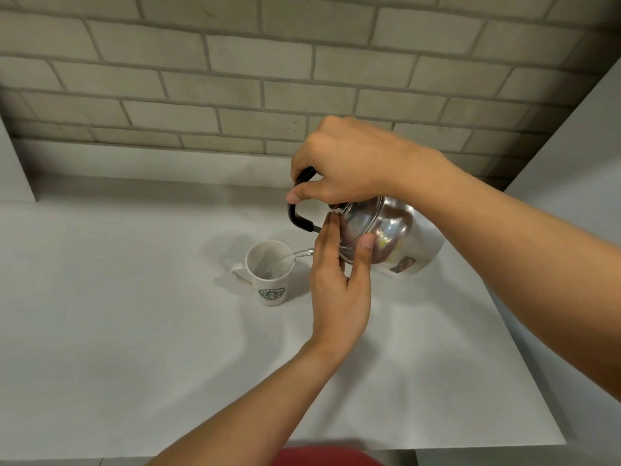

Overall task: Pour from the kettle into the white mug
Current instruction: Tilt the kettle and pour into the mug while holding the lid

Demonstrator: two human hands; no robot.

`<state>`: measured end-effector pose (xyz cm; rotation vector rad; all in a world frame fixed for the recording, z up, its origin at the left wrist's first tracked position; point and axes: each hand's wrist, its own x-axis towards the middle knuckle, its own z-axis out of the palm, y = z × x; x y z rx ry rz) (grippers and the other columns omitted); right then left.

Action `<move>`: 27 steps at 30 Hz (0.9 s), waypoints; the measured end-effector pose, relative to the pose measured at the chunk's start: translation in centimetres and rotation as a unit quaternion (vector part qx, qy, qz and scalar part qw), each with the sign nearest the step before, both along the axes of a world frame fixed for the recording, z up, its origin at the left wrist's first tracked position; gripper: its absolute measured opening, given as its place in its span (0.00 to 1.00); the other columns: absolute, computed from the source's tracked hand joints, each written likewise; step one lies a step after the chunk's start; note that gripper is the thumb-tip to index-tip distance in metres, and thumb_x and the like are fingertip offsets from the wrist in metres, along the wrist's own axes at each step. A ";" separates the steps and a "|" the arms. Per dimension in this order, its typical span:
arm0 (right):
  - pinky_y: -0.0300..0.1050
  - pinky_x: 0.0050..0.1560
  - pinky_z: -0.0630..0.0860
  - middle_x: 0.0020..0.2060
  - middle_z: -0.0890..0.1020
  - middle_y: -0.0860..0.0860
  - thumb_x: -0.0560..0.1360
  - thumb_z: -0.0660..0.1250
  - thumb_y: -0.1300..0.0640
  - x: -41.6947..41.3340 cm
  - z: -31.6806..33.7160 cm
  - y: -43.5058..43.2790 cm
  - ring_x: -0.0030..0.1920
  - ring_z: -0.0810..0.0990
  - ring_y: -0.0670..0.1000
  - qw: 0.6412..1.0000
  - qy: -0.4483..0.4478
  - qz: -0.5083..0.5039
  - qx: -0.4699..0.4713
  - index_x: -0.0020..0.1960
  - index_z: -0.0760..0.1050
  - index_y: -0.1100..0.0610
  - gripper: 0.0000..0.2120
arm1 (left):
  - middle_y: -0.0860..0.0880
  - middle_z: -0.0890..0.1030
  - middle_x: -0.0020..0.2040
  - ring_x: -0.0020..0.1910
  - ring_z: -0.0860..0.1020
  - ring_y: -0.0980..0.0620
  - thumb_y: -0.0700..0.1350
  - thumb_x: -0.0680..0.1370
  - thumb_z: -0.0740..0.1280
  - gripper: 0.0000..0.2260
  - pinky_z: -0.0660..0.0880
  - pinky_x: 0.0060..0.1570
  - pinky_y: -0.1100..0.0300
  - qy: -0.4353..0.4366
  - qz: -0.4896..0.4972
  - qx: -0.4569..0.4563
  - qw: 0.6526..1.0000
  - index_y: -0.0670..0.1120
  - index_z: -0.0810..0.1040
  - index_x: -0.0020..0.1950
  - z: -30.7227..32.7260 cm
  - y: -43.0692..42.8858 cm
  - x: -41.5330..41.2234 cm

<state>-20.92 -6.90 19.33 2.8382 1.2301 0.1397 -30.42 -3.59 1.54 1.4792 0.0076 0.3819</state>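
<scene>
A shiny steel kettle (393, 230) hangs tilted to the left above the counter. My right hand (342, 163) is closed around its black handle (297, 216). My left hand (339, 280) presses flat against the kettle's lid, fingers on top and thumb on the rim. A thin stream of water (295, 255) runs from the spout into the white mug (270, 280). The mug stands upright on the counter, left of the kettle, with a green round logo facing me and its handle to the left. Some water lies in its bottom.
The white counter (134, 297) ends at a front edge near me and a right edge at the lower right. A grey brick wall (235, 79) runs behind. A white panel (571, 163) rises at the right, another at the far left.
</scene>
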 end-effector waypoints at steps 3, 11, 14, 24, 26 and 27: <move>0.48 0.37 0.75 0.35 0.82 0.50 0.77 0.69 0.37 0.1 0.2 0.2 0.43 0.82 0.58 1.000 0.002 0.003 -0.010 0.51 0.86 0.51 0.18 | 0.56 0.72 0.78 0.78 0.67 0.61 0.68 0.80 0.63 0.34 0.67 0.77 0.48 0.003 0.000 -0.004 1.000 0.52 0.66 0.81 0.4 0.0 0.0; 0.41 0.30 0.63 0.30 0.70 0.43 0.77 0.70 0.37 0.6 0.4 0.8 0.42 0.81 0.59 1.000 0.000 -0.004 -0.024 0.51 0.86 0.51 0.18 | 0.56 0.74 0.75 0.75 0.70 0.62 0.62 0.82 0.64 0.29 0.70 0.74 0.52 -0.004 0.000 -0.022 1.000 0.52 0.67 0.81 1.0 0.0 0.1; 0.42 0.30 0.63 0.30 0.70 0.43 0.77 0.70 0.37 0.6 0.5 1.0 0.42 0.80 0.59 1.000 0.001 -0.005 -0.029 0.52 0.86 0.51 0.18 | 0.57 0.75 0.75 0.75 0.71 0.61 0.62 0.82 0.64 0.29 0.70 0.74 0.54 -0.003 0.001 -0.027 1.000 0.52 0.67 0.81 1.1 0.1 0.2; 0.46 0.36 0.70 0.33 0.69 0.42 0.77 0.70 0.37 0.4 0.8 1.7 0.43 0.80 0.58 0.999 0.006 -0.013 -0.046 0.53 0.86 0.52 0.18 | 0.55 0.75 0.75 0.75 0.72 0.59 0.62 0.82 0.64 0.29 0.71 0.70 0.63 -0.007 0.000 -0.040 0.999 0.53 0.68 0.80 1.4 0.2 0.2; 0.48 0.38 0.73 0.33 0.70 0.42 0.77 0.70 0.37 0.3 1.0 1.8 0.43 0.81 0.58 0.999 0.008 -0.013 -0.049 0.53 0.86 0.52 0.19 | 0.56 0.75 0.75 0.75 0.71 0.60 0.62 0.82 0.65 0.29 0.71 0.70 0.66 -0.007 -0.001 -0.042 0.999 0.53 0.68 0.80 1.4 0.3 0.3; 0.49 0.38 0.75 0.33 0.70 0.42 0.77 0.71 0.37 0.3 1.1 1.8 0.43 0.81 0.58 0.999 0.007 -0.014 -0.052 0.53 0.86 0.52 0.19 | 0.57 0.75 0.75 0.75 0.71 0.61 0.62 0.82 0.65 0.29 0.71 0.69 0.66 -0.008 -0.001 -0.042 0.999 0.54 0.67 0.80 1.5 0.3 0.3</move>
